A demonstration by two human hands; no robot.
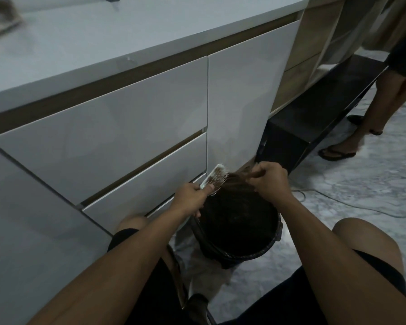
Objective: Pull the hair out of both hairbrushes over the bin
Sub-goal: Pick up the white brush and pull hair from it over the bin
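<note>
My left hand grips a pale hairbrush with white bristles, holding it tilted above the far left rim of a black bin. Brown hair stretches from the bristles to my right hand, which pinches the strands over the bin. The bin stands on the floor between my knees and its inside is dark. Only one brush is clearly in view; a blurred brownish shape lies on the countertop at the top left.
White drawer fronts rise right behind the bin under a pale countertop. A low black shelf runs to the right. Another person's legs in sandals stand at the far right. A thin cable crosses the marbled floor.
</note>
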